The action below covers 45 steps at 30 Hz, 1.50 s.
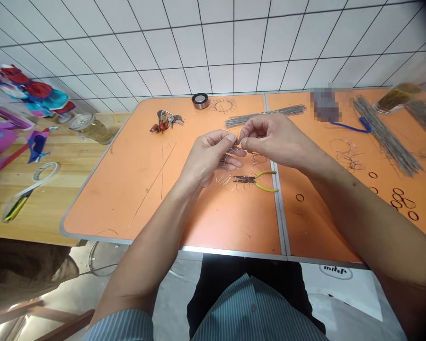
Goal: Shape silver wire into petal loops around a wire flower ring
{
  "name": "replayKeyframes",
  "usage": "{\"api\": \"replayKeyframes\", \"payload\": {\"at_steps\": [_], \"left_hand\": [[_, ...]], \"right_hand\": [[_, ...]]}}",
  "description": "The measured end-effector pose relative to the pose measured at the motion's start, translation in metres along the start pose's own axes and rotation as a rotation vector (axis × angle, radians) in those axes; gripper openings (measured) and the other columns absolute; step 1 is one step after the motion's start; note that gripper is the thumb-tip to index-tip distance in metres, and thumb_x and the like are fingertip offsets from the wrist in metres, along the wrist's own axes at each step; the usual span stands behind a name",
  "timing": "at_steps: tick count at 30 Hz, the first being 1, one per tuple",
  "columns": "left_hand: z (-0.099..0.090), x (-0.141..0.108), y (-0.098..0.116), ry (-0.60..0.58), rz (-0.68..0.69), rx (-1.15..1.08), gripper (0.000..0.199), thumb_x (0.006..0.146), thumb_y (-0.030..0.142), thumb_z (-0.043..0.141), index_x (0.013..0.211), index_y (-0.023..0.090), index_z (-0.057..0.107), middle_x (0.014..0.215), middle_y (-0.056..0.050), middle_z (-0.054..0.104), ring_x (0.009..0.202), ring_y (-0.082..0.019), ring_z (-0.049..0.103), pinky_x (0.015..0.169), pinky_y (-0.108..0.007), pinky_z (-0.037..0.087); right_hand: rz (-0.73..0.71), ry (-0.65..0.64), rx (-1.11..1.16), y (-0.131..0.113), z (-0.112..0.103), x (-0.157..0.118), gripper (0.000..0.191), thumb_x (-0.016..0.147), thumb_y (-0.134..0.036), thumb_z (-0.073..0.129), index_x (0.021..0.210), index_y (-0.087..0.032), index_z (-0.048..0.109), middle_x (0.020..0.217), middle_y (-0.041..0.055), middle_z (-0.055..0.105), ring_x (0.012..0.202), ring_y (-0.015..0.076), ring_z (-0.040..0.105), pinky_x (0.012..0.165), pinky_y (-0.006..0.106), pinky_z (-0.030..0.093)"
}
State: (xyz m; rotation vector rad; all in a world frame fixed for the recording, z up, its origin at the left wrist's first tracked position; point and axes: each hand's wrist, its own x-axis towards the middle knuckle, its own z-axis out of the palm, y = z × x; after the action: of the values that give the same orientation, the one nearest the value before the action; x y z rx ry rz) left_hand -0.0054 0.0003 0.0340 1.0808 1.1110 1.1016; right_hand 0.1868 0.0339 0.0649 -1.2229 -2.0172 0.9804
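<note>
Both my hands meet over the middle of the orange table. My left hand [213, 154] pinches a thin bent wire [234, 148] between thumb and forefinger, its other fingers curled loosely beneath. Close against it on the right, my right hand [270, 137] has its thumb and forefinger closed on the same wire. Just below the hands lie pliers [261, 180] with yellow handles, on top of thin wire loops [223, 178]. Behind my right hand is a bundle of straight wires [287, 110]. The wire's exact shape is hard to make out.
The orange table [128, 166] holds a roll of tape [200, 100], keys [172, 119], a wire ring [223, 105], dark rings [300, 197] and a thick wire bundle [386, 137]. A jar [90, 128] and a cutter [17, 206] lie on the wooden table at left.
</note>
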Motion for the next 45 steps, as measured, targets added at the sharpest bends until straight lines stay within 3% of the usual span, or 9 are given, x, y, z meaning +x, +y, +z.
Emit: {"api": "replayKeyframes", "payload": {"at_steps": [11,18,29,45], "left_hand": [[0.0,0.0,0.0,0.083,0.084,0.066,0.019,0.087,0.031,0.083,0.084,0.018,0.069,0.088,-0.002,0.077,0.06,-0.01,0.072,0.053,-0.019,0.055],[-0.002,0.003,0.0,0.027,0.018,0.027,0.025,0.083,0.033,0.089,0.08,0.018,0.07,0.08,-0.002,0.073,0.057,-0.009,0.068,0.052,-0.019,0.053],[0.001,0.004,-0.004,0.114,0.12,-0.011,0.023,0.084,0.031,0.09,0.079,0.019,0.071,0.077,0.001,0.072,0.058,-0.008,0.063,0.057,-0.019,0.054],[-0.004,0.006,-0.008,0.004,0.133,0.027,0.019,0.088,0.032,0.084,0.088,0.019,0.07,0.087,-0.002,0.077,0.062,-0.01,0.068,0.059,-0.021,0.057]], "right_hand": [[0.02,0.014,0.018,-0.004,0.002,0.0,0.015,0.082,-0.012,0.078,0.077,-0.023,0.07,0.076,0.0021,0.068,0.073,0.0186,0.058,0.063,0.034,0.041],[0.039,0.006,0.002,-0.006,0.002,-0.002,0.015,0.084,-0.012,0.077,0.076,-0.023,0.071,0.073,0.0018,0.066,0.068,0.017,0.053,0.06,0.034,0.037],[0.002,0.012,-0.005,-0.002,0.002,0.0,0.015,0.085,-0.018,0.08,0.076,-0.024,0.069,0.076,0.0026,0.068,0.072,0.0197,0.059,0.063,0.036,0.042],[0.046,-0.01,-0.028,-0.01,-0.001,-0.004,0.019,0.086,-0.022,0.082,0.076,-0.022,0.067,0.072,0.0013,0.061,0.071,0.0173,0.049,0.062,0.035,0.035]]}}
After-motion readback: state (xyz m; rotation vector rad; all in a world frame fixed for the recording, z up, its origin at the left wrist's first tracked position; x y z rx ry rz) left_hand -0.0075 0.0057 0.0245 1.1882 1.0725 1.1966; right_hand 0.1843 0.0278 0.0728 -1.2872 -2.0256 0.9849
